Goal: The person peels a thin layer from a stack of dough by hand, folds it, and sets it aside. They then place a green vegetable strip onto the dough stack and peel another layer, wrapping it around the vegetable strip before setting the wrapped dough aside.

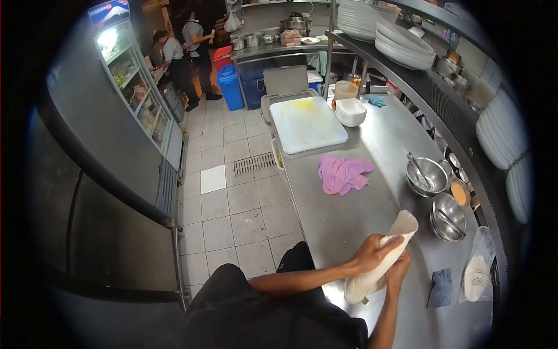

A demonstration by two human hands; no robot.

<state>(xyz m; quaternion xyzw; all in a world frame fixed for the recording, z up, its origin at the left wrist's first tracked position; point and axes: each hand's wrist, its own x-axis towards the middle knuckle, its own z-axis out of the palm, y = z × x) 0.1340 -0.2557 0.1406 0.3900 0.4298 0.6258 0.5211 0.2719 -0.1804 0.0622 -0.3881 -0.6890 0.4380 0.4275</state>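
A long pale rolled wrap [381, 266], which looks like flatbread, is held at a slant above the steel counter [331, 221]. My left hand [375, 251] grips its upper part from the left side, fingers closed round it. On the right side, my right hand [399, 269] is closed against the same roll. A small greenish piece [365, 301] shows near the roll's lower end. Beyond my hands lies a crumpled pink cloth [344, 174]. To their right are two metal bowls [429, 177] [447, 217] with utensils in them.
A white cutting board [308, 125] is at the counter's far left, beside stacked white bowls [350, 112]. A dark cloth [440, 288] and a plastic bag [478, 270] lie at right. Plates [405, 46] fill the overhead shelf. Two people [172, 64] [199, 49] stand far back.
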